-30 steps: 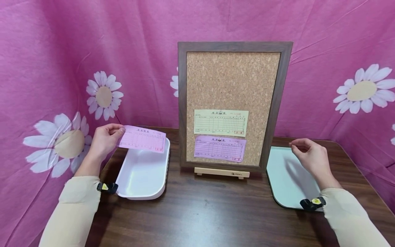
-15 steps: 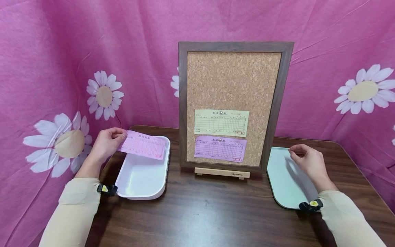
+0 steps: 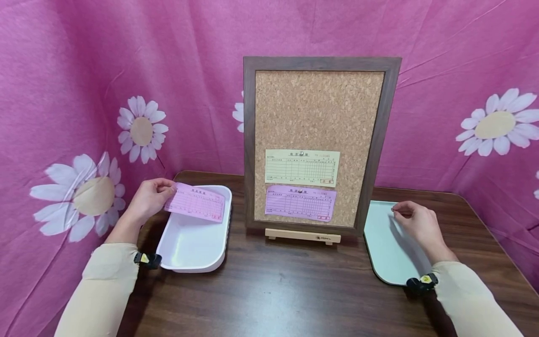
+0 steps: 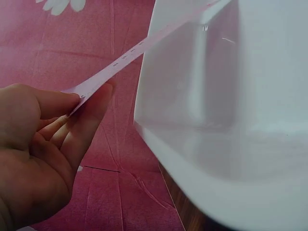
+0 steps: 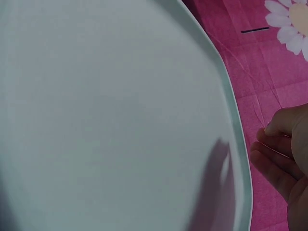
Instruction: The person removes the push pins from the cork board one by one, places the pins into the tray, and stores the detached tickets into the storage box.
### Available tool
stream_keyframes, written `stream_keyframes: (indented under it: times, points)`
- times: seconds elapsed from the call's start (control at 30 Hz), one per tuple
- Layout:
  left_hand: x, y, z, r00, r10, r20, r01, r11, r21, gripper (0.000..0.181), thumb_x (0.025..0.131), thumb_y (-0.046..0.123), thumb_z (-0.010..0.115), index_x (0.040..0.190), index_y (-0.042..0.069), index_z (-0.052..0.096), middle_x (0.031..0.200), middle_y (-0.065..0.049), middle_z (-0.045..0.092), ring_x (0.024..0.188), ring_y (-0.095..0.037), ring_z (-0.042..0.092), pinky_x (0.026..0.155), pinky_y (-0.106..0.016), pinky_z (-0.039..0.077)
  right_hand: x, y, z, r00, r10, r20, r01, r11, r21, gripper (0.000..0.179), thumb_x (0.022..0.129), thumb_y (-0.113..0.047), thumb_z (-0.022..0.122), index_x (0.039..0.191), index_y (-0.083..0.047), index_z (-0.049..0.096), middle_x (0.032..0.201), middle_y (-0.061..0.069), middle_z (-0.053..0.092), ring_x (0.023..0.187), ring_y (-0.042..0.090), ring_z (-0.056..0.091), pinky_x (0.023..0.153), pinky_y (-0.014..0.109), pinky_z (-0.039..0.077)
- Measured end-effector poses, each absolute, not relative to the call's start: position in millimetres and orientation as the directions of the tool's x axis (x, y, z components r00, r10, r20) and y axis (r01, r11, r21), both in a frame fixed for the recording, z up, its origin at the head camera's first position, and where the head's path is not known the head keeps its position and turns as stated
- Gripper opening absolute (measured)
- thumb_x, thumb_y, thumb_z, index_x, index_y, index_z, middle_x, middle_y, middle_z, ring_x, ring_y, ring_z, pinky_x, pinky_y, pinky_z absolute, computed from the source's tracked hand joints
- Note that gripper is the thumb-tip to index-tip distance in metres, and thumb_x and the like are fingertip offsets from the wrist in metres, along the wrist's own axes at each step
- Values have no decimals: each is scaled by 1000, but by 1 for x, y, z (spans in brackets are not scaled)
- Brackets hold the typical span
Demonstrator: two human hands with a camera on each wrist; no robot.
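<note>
My left hand (image 3: 149, 199) pinches a pink receipt slip (image 3: 197, 202) by its left end, between thumb and fingers. The slip slants over the far end of a white plastic tub (image 3: 191, 248); in the left wrist view the slip (image 4: 113, 65) appears almost edge-on. Over a pale green tray (image 3: 393, 255) my right hand (image 3: 421, 229) has thumb and forefinger pressed together. A tiny pin-like thing shows at those fingertips, mostly covered by them. Between the hands stands a framed cork board (image 3: 316, 112), with a yellow slip (image 3: 301, 168) pinned above a purple slip (image 3: 300, 203).
A small wooden easel (image 3: 302, 235) props up the board on the dark wooden table (image 3: 269, 295). Silver pins hold both slips at their top edges. A pink curtain (image 3: 189, 56) with white daisies hangs behind and at the sides.
My left hand has come down and slightly to the right, lowering the pink receipt slip nearer the tub. The right hand has drifted slightly down and left over the tray, fingertips still together.
</note>
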State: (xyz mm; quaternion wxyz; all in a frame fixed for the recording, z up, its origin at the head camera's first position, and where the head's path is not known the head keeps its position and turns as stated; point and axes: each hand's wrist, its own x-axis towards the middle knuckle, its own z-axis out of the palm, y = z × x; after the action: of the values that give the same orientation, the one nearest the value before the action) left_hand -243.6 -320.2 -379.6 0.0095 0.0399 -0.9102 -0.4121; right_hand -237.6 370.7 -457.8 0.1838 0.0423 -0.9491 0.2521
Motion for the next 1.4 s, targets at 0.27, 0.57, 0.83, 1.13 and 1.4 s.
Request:
stream_keyframes:
  times: [0.27,0.57,0.83,1.13,1.4]
  points:
    - [-244,-317,-381,-998,-42,-55,-69,671,738,31,111,11,55,132,-11,63,107,-24,70,84,-20,63,65,-27,56,-239,373,-466,-941,-4,337,-167,874,-457,9,91,-3,77,101,-1,78,95,21,81,74,-22,46,64,13,41]
    - [-245,-317,-383,-994,11,-108,-74,658,749,33,111,9,56,135,-13,58,121,-33,70,102,-34,75,88,-38,66,-241,373,-467,-956,10,293,-126,887,-444,10,93,-4,76,102,-1,78,94,21,80,74,7,62,63,23,45]
    - [-245,-316,-383,-989,52,-138,-76,619,782,37,111,8,58,138,-18,53,130,-38,69,115,-40,76,95,-42,62,-242,373,-467,-962,19,274,-108,892,-440,9,94,-4,74,101,1,77,95,22,79,77,22,68,66,34,48]
    - [-242,-319,-381,-987,52,-153,-85,639,764,40,111,9,59,141,-17,53,133,-37,68,119,-44,74,100,-46,59,-239,374,-462,-976,9,219,-91,891,-444,14,97,-9,73,106,1,76,100,23,79,87,33,73,70,34,51]
    - [-238,-327,-379,-992,50,-117,-49,701,712,42,110,14,61,142,-14,56,135,-36,67,120,-46,71,104,-55,58,-232,380,-458,-990,-11,138,-71,898,-434,22,101,-11,70,117,4,74,113,31,76,104,52,70,74,39,52]
